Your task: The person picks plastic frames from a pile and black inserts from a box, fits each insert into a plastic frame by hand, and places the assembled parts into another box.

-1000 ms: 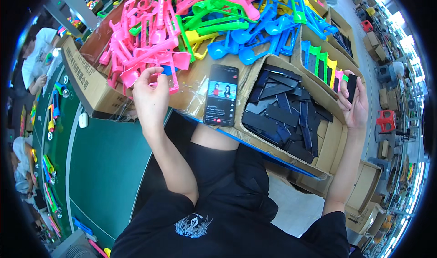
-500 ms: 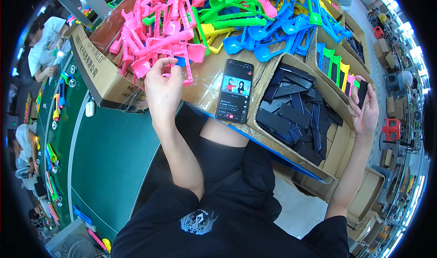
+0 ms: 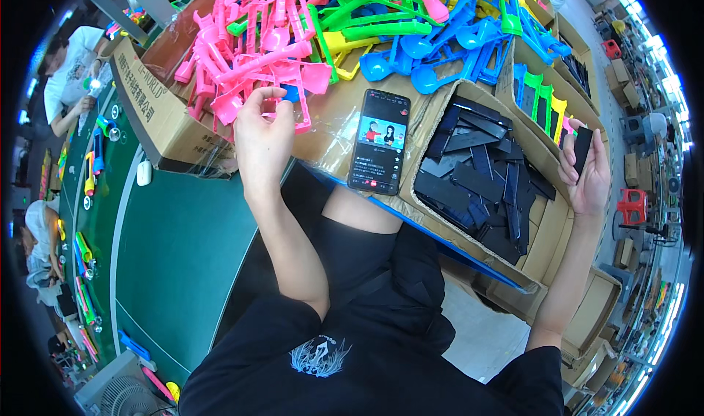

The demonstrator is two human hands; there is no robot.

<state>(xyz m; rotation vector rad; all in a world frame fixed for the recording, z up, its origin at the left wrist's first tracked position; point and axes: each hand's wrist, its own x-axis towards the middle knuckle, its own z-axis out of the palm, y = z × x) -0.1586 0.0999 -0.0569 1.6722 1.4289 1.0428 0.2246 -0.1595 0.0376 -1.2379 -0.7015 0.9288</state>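
Observation:
My left hand (image 3: 264, 143) is at the near edge of a heap of pink plastic frames (image 3: 282, 56), its thumb and index finger curled toward each other. Whatever is between those fingertips is hidden or too small to name. Over on the right, my right hand (image 3: 589, 177) grips a thin black plastic strip (image 3: 583, 150), held upright by the fingers above the edge of a cardboard box (image 3: 546, 251). Many loose black strips (image 3: 477, 185) lie jumbled in that box. Between my hands a phone (image 3: 378, 143) with a lit screen lies on cardboard.
Green (image 3: 385, 31), yellow and blue frames (image 3: 469, 38) are piled beyond the phone. A divided box (image 3: 546, 100) holds a row of coloured parts at the right. A green table (image 3: 176, 247) spreads out on the left, where other people (image 3: 70, 82) sit working.
My right hand has turned slightly, so more of the black strip's face shows. The left hand stays by the pink heap with hardly any movement.

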